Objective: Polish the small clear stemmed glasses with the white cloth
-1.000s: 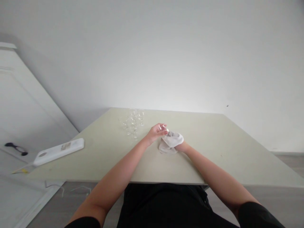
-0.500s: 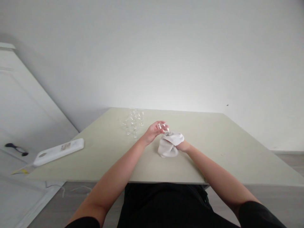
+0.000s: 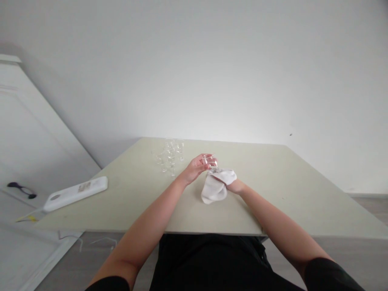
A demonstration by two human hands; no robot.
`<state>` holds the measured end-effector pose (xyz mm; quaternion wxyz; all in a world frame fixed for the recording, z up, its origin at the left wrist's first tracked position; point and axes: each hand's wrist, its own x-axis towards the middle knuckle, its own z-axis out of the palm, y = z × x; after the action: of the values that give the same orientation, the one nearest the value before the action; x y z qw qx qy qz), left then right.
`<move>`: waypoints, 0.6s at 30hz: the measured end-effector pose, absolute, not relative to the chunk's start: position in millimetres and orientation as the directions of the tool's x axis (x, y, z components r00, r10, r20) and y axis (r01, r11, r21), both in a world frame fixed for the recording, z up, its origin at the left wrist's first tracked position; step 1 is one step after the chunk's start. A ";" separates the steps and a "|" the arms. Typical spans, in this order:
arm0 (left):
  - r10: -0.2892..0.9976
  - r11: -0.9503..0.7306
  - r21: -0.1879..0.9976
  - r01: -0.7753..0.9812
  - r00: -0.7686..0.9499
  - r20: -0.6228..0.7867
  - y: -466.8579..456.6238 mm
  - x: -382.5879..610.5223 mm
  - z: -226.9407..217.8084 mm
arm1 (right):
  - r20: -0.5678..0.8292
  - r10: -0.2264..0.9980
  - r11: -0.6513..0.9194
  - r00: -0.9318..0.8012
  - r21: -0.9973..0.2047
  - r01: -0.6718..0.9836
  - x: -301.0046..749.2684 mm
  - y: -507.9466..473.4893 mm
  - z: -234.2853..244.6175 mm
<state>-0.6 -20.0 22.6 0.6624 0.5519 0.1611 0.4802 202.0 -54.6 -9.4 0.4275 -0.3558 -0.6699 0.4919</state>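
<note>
The wide pale-green bench carries a long flat white plastic slab near its left edge and, toward the far side, a huddle of small clear glasses standing well apart from the slab. Above the middle of the bench a soft white cloth hangs bunched from the right hand, whose grip is closed on its upper folds; whether the drooping end touches the surface I cannot tell. The left hand curls its fingers round one small clear glass, pinching its body; the glass is held off the bench, against the top of the cloth. It looks light, rigid, slick and easily broken, so a gentle hold round the body suits it better than pressure on the thin rim; the cloth is limp and can be taken anywhere
</note>
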 end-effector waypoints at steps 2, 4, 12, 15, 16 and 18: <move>0.811 -0.101 0.868 -0.486 0.465 0.354 -19.4 -2.3 25.1 | 0.217 0.921 0.216 -0.323 -0.976 -0.039 199.7 -53.1 -7.6; 0.823 -0.146 0.845 -0.514 0.411 0.392 -18.4 -3.9 26.7 | 0.238 0.952 0.222 -0.192 -0.970 -0.102 198.4 -48.6 -6.1; 0.850 -0.296 0.809 -0.508 0.246 0.465 -12.7 -4.7 24.1 | 0.000 0.999 -0.015 -0.041 -0.931 -0.364 194.8 -39.9 -2.3; 0.790 -0.374 0.832 -0.410 0.329 0.518 -15.9 0.7 21.3 | -0.033 0.993 -0.078 -0.116 -0.905 -0.417 191.3 -42.5 -5.4; 0.766 -0.406 0.837 -0.367 0.363 0.531 -17.9 2.9 20.2 | -0.039 0.992 -0.086 -0.122 -0.906 -0.414 191.0 -42.7 -7.0; 0.725 -0.473 0.833 -0.287 0.411 0.553 -22.3 7.4 17.8 | -0.050 0.994 -0.085 -0.102 -0.919 -0.384 191.9 -41.9 -10.5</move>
<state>7.4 -22.3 17.8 0.4876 0.6839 0.1602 0.5184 191.9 -41.9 -10.5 0.5485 -0.3852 -0.3958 0.6279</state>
